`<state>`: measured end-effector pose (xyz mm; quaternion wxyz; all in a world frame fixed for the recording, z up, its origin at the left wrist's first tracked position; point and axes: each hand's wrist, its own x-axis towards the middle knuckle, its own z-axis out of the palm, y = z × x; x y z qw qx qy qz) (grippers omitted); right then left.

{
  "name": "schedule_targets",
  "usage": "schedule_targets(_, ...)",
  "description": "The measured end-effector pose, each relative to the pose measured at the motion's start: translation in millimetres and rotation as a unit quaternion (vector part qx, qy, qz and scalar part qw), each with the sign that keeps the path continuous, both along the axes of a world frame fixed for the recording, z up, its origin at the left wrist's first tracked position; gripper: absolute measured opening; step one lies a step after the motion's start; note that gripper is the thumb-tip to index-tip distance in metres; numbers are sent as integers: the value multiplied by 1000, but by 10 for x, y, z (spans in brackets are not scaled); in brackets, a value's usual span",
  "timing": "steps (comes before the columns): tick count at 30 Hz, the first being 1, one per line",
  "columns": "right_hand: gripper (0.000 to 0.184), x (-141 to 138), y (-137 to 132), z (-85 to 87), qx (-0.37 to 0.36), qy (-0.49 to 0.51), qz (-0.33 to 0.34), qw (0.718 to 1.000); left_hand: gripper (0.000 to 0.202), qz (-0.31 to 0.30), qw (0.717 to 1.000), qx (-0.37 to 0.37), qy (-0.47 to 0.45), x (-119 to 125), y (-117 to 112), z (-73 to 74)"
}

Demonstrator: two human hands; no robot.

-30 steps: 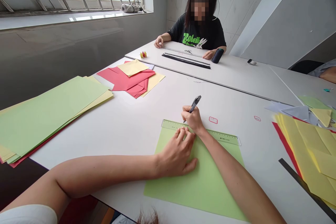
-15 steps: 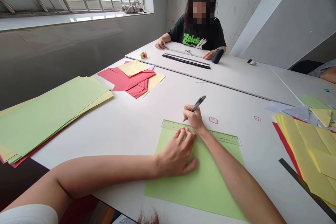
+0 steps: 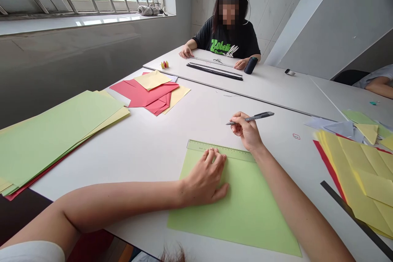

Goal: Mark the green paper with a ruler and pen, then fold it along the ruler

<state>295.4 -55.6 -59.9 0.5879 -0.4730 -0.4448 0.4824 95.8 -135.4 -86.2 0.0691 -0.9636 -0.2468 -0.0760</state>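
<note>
My left hand (image 3: 205,178) rests on a green paper sheet (image 3: 233,208), its fingertips pressing on the lower edge of a clear green-tinted ruler (image 3: 219,150). The ruler lies along the sheet's far edge. My right hand (image 3: 247,131) is raised above the table just beyond the ruler and grips a grey and black pen (image 3: 254,117). The pen lies nearly level, and its tip is clear of the paper. The ruler's left part shows, while my right forearm covers its right end.
A pile of green and yellow sheets (image 3: 61,139) lies at the left, red and yellow paper (image 3: 141,94) lies ahead, and yellow sheets (image 3: 359,172) lie at the right beside a black strip (image 3: 353,217). Across the table, a seated person (image 3: 227,37) has black rods (image 3: 215,71) and a dark spool (image 3: 251,65).
My right hand has lifted off the ruler and moved right, and the pen has swung nearly level. My left hand stays on the ruler. The view has shifted slightly.
</note>
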Motion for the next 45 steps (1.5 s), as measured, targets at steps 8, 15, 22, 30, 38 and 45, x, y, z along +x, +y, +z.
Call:
schedule_targets(8,8,14,-67,-161,25,-64,5,998,69,4,1000,-6,5,-4,0,27)
schedule_targets(15,12,-64,-92,-348,34,-82,-8,996,70,3,1000,-5,9,0,-2,34)
schedule_targets(22,8,-62,-89,-377,31,-81,-14,996,69,2,1000,-1,6,-3,6,15)
schedule_targets(30,2,-50,-87,-391,20,-76,-8,997,71,-4,1000,-2,9,-1,14,5)
schedule_targets(38,4,-10,-72,-345,20,-68,-12,997,70,-1,1000,2,8,-6,6,22)
schedule_targets(45,21,101,-93,-327,31,-79,-42,996,69,-2,1000,-9,4,-8,5,26)
